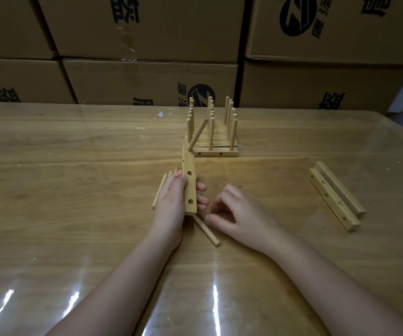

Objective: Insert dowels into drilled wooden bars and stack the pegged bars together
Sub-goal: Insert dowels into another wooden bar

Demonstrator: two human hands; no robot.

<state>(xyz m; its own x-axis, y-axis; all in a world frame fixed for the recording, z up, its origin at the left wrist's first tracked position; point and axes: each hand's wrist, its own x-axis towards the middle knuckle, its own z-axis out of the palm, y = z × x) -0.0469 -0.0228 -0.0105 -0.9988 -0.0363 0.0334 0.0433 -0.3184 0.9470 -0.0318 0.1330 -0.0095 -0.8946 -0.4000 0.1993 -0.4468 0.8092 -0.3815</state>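
My left hand [171, 204] grips a drilled wooden bar [189, 180] that points away from me. One dowel [197, 134] stands tilted in the bar's far end, and two empty holes face up nearer me. My right hand [234, 214] hovers just right of the bar with fingers loosely curled, holding nothing. A loose dowel [207, 231] lies on the table between my hands. More loose dowels [159, 191] lie under and left of my left hand. Behind stands a stack of pegged bars [216, 144] with several upright dowels.
Two plain drilled bars [336, 197] lie side by side at the right of the wooden table [74, 166], which has a glossy clear cover. Stacked cardboard boxes [147, 44] form a wall along the table's far edge.
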